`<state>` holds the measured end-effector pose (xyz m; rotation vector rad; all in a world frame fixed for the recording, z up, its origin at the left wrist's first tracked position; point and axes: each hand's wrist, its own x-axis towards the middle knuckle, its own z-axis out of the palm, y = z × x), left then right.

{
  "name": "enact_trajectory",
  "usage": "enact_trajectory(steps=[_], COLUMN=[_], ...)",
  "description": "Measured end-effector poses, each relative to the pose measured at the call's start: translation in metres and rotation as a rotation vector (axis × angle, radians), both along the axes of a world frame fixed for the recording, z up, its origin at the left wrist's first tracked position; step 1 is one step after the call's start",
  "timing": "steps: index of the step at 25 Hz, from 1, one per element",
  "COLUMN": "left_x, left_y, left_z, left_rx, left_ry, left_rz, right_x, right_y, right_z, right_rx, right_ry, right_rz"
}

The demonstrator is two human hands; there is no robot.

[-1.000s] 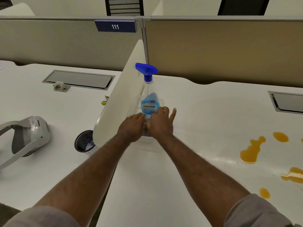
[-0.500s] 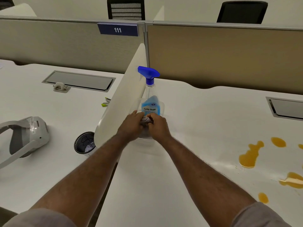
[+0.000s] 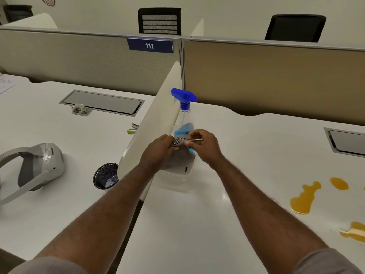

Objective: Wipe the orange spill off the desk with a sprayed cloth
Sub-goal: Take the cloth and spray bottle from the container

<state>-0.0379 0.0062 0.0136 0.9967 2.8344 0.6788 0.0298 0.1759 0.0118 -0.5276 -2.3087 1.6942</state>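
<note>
Table point(image 3: 197, 224) surface, white and glossy, fills most of the head view, backed by a beige partition wall point(image 3: 266, 76) that carries a dark blue sign point(image 3: 149, 45) reading 111. A white divider point(image 3: 156, 123) runs from that wall toward the viewer and splits the table into two halves. Beyond the wall stand two black chairs point(image 3: 160, 20). On the left half lie a grey and white headset point(image 3: 37, 167), a grey cable hatch point(image 3: 102, 102) and, near the divider's front end, a dark round cup point(image 3: 106, 176).

Both forearms reach forward to the middle, where a clear container point(image 3: 177, 175) sits on the right half, just beside the divider. A spray bottle point(image 3: 184, 113) with a blue trigger head stands upright at that container, its lower part hidden behind the hands.

The left hand point(image 3: 158, 151) is closed around a grey cloth point(image 3: 178, 143), which is bunched and rolled above the container. The right hand point(image 3: 203, 145) pinches the cloth's far end between thumb and fingertips, the other fingers curled. The two hands are close together with the cloth between them.

The orange spill point(image 3: 304, 198) lies on the right half of the table, well apart from the hands, as a large puddle, a smaller oval blob beside it and another patch near the right edge.
</note>
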Motion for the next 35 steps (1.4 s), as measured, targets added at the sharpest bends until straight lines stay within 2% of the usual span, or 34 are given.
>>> enact_trajectory(steps=[4,8,12,19,24,28,32,35], left_x=[0.000,-0.003,-0.007,-0.005,-0.002,0.003,0.014,0.025], left_y=[0.004,0.009,0.012,0.005,0.004,0.008,0.026,0.051], left_z=[0.006,0.013,0.021,0.030,0.055,0.089,0.138,0.180], left_rx=[0.014,-0.008,0.001,0.054,0.130,0.171,0.283,0.427], left_ry=[0.038,0.057,0.080,0.126,0.250,0.356,0.459,0.433], left_rz=[0.017,0.014,0.004,-0.001,-0.011,-0.031,-0.108,-0.123], right_x=[-0.017,-0.052,-0.078,-0.081,-0.075,-0.058,-0.016,0.033], right_y=[0.018,0.021,0.017,0.003,-0.001,0.002,0.024,0.053], right_z=[0.014,0.034,0.041,0.044,0.092,0.146,0.199,0.230], right_rx=[0.094,0.245,0.170,0.146,0.225,0.336,0.355,0.360], right_ry=[0.060,0.028,-0.062,-0.016,0.131,0.274,0.501,0.677], right_rz=[-0.136,-0.069,0.032,-0.067,-0.032,-0.106,-0.214,-0.261])
